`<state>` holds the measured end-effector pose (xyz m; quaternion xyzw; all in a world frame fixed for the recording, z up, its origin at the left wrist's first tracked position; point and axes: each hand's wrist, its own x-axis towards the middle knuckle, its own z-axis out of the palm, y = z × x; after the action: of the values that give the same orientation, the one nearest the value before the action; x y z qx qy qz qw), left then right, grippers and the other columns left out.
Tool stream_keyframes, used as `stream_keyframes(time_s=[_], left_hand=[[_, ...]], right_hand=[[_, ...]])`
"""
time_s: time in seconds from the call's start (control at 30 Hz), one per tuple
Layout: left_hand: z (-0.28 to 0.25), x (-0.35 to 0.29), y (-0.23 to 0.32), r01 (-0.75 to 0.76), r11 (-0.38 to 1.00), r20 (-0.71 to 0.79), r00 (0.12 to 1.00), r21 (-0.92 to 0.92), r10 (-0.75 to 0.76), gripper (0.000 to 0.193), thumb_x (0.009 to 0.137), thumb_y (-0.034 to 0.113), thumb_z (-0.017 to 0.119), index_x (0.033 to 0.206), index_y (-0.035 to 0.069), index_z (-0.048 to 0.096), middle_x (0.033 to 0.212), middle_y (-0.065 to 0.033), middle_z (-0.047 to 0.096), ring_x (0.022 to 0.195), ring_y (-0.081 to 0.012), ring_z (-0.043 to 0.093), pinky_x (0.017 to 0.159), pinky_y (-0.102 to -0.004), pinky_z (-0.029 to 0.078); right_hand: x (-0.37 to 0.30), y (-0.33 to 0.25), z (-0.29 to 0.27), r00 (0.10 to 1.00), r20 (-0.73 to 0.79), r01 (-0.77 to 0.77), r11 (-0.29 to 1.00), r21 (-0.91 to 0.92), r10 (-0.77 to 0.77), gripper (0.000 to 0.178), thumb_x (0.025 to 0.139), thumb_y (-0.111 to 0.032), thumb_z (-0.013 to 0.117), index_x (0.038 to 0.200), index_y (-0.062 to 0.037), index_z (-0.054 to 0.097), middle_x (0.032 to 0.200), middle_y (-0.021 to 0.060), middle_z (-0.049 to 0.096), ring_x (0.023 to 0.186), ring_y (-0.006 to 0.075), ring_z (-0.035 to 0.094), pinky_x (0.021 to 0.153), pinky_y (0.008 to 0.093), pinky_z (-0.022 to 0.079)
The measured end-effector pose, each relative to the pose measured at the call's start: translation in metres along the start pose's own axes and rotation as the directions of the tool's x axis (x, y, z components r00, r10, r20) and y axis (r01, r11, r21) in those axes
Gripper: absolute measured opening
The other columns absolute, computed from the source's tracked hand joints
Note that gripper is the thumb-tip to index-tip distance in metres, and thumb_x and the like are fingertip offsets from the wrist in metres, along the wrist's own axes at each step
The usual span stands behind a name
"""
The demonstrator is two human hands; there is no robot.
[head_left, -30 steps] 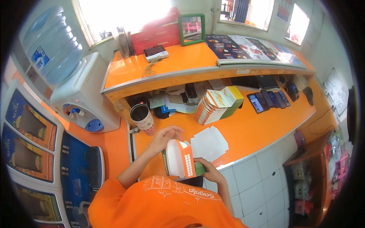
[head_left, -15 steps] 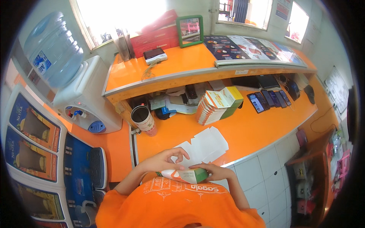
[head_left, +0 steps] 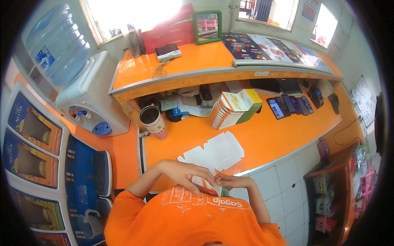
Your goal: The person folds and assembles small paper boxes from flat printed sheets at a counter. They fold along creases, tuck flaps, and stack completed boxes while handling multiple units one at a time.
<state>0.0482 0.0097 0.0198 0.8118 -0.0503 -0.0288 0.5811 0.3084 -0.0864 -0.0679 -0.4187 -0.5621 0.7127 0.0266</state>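
Close against my orange shirt, a small white, orange and green carton (head_left: pixel 206 187) is held between both hands. My left hand (head_left: pixel 184 174) lies over its top with the fingers curled down its near side. At the carton's green end, my right hand (head_left: pixel 234 181) grips with bent fingers and the thumb hidden. Just beyond the hands, a flat white carton blank (head_left: pixel 223 151) with cut flaps lies unfolded on the orange counter (head_left: pixel 283 133). Farther back stands a tight row of matching cartons (head_left: pixel 234 110), nested together, with a yellow and green end.
A tall patterned cup (head_left: pixel 154 123) stands at the left of the counter. Several phones (head_left: pixel 289 105) lie at the right, below the raised shelf (head_left: pixel 197 61). A water dispenser (head_left: pixel 88 96) and drink machine (head_left: pixel 37 164) stand on the left; a cluttered rack (head_left: pixel 332 197) is at lower right.
My left hand has shifted from the carton's far edge to cover its top, fingers now wrapped over it. My right hand has drawn in closer to the left. The view has tilted slightly.
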Motion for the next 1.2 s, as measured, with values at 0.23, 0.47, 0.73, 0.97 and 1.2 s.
stream_keyframes(time_s=[0.23,0.47,0.73,0.97,1.2], left_hand=[[-0.013,0.014,0.005,0.103,0.991,-0.052,0.994,0.084,-0.099,0.032,0.089,0.014,0.059,0.119,0.005,0.06,0.119,-0.012,0.061,0.113,-0.0285,0.056,0.1,-0.0372,0.041],[-0.059,0.08,-0.013,0.237,0.439,-0.305,0.948,0.866,0.09,0.038,0.081,0.01,0.06,0.119,0.014,0.062,0.125,-0.0058,0.059,0.124,-0.0223,0.049,0.105,-0.045,0.036],[-0.173,0.134,-0.069,0.407,0.273,-0.457,0.876,0.872,0.153,0.041,0.081,0.007,0.057,0.121,0.015,0.06,0.129,-0.0038,0.056,0.125,-0.0197,0.048,0.106,-0.0398,0.035],[-0.175,0.109,-0.133,0.485,0.229,-0.496,0.868,0.844,-0.011,0.042,0.087,0.01,0.05,0.128,0.016,0.056,0.134,-0.0029,0.053,0.126,-0.0187,0.048,0.103,-0.0442,0.038],[-0.117,0.091,-0.211,0.637,0.339,-0.619,0.766,0.693,-0.172,0.06,0.091,0.009,0.045,0.148,0.015,0.026,0.156,-0.0014,0.022,0.143,-0.021,0.023,0.109,-0.0528,0.032]], right_hand=[[-0.018,0.008,-0.023,0.97,-0.232,0.035,0.987,-0.16,-0.072,0.066,0.086,-0.044,0.065,0.133,-0.0026,0.045,0.128,0.013,0.048,0.115,0.0232,0.051,0.089,0.0322,0.047],[-0.062,-0.013,-0.131,0.319,-0.826,-0.062,0.86,-0.506,-0.464,0.072,0.076,-0.028,0.076,0.132,-0.0011,0.042,0.132,0.0208,0.047,0.124,0.0337,0.045,0.105,0.0404,0.037],[-0.034,-0.034,-0.304,0.298,-0.867,0.035,0.913,-0.408,-0.399,0.072,0.075,-0.036,0.073,0.133,-0.0042,0.045,0.124,0.0211,0.055,0.111,0.0299,0.057,0.092,0.0363,0.045],[0.018,-0.027,-0.326,0.441,-0.847,-0.12,0.916,-0.384,-0.297,0.083,0.07,-0.043,0.074,0.136,-0.0025,0.046,0.134,0.0227,0.05,0.116,0.0343,0.055,0.099,0.0407,0.044],[0.042,-0.021,-0.298,0.407,-0.852,-0.284,0.842,-0.459,-0.328,0.087,0.071,-0.047,0.075,0.14,-0.0067,0.041,0.14,0.0249,0.041,0.129,0.0407,0.041,0.105,0.0444,0.037]])
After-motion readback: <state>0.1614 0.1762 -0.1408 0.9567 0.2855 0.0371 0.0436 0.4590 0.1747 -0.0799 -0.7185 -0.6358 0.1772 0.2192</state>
